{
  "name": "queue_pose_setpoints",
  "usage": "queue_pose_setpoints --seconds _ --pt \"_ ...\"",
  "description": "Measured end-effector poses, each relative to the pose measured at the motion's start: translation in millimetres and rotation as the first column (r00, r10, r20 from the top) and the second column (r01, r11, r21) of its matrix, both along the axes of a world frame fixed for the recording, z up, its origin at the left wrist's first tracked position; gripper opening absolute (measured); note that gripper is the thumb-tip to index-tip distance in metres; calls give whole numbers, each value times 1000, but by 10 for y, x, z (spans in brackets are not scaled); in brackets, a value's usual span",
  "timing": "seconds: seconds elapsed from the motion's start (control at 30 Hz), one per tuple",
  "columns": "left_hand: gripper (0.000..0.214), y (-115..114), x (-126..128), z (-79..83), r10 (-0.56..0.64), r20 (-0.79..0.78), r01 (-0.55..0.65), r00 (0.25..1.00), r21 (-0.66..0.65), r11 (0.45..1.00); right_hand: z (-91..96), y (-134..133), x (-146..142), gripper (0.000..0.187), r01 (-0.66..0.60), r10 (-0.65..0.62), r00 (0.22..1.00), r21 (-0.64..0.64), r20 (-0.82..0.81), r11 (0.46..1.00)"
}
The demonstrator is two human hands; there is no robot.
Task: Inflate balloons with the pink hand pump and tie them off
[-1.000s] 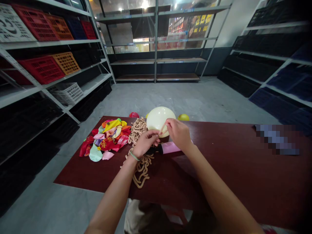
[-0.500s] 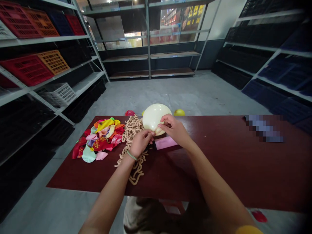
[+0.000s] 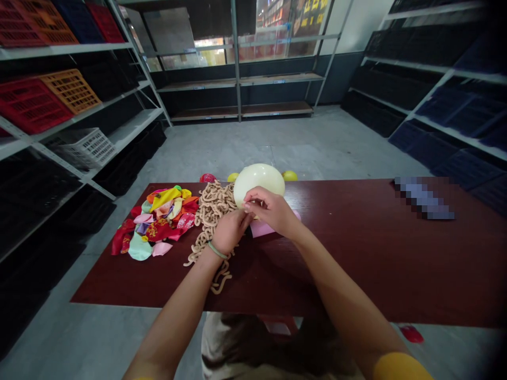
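Observation:
A pale cream inflated balloon [image 3: 259, 178] rests at the table's far edge, behind my hands. My left hand [image 3: 232, 229] is closed, its fingertips pinching at the balloon's neck. From the right, my right hand [image 3: 271, 210] closes on the same neck, thumb and fingers meeting my left fingertips. The knot area itself is hidden by the fingers. A pink tube-shaped object [image 3: 262, 228], partly covered by my right hand, lies on the table below. Left of my hands is a pile of beige wavy, worm-like strands [image 3: 214, 208].
Several deflated coloured balloons [image 3: 158, 221] lie heaped on the dark red table [image 3: 356, 253] at left. Yellow balloons [image 3: 290, 176] and a red one [image 3: 207, 178] show beyond the far edge. A blurred item [image 3: 425, 198] lies at right. Crate-filled shelves [image 3: 67, 47] stand around.
My hands have come closer together at the balloon's neck, and the right one now covers more of the pink tube. The balloon sits slightly further right, while the whole view has shifted a little.

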State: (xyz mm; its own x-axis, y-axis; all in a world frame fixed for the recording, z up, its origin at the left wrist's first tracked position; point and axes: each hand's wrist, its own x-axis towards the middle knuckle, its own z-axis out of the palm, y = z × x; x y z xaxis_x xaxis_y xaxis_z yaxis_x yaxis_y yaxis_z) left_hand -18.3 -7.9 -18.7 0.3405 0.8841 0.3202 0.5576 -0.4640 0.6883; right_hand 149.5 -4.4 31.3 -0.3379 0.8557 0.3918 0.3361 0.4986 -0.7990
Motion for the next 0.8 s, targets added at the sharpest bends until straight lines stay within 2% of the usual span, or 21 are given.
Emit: queue_pose_setpoints --seconds 0.1,0.2,0.27,0.43,0.57,0.7,0.8 --pt "35 27 -21 18 98 97 -84 990 -133 988 -3 31 38 20 74 -73 997 135 -7 988" --pt "37 68 -51 42 202 260 -113 944 -322 940 -37 69 77 21 174 -199 979 309 50 935" --pt "34 89 -70 52 238 307 -118 922 -364 924 -84 89 79 21 152 -231 961 410 149 899" --pt "38 91 -95 35 162 228 -109 960 -226 968 -188 85 22 28 46 -268 884 500 382 865" --pt "40 80 -98 19 136 179 -106 974 -169 980 -175 62 18 19 53 -263 887 482 379 875" --pt "40 87 -103 19 140 174 -110 975 -174 979 -181 65 35 29 60 -260 888 465 379 883" --pt "42 89 -106 21 121 167 -91 979 -175 980 -221 77 34 24 58 -287 868 490 406 870"
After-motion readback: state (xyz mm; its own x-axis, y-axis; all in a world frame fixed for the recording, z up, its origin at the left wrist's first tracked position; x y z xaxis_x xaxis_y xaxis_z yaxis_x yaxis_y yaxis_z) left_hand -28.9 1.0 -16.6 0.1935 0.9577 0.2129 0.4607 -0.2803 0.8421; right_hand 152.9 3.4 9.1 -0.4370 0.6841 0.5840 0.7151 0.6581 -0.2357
